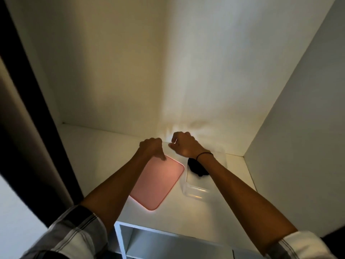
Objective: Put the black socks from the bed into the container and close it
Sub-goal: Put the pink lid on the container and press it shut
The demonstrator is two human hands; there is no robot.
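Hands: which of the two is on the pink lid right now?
The left hand, its fingertips at the pink lid's far corner. The right hand, with the black wrist band, is above the clear container holding the black socks.

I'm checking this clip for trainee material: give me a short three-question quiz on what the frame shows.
1. True or false: the pink lid already covers the clear container.
2. Where are the black socks? A) on the shelf beside the lid B) inside the clear container C) in the left hand
3. Fill in: the right hand has a black band at its ____.

Key
1. False: the lid lies flat on the white shelf, left of the container.
2. B.
3. Wrist.
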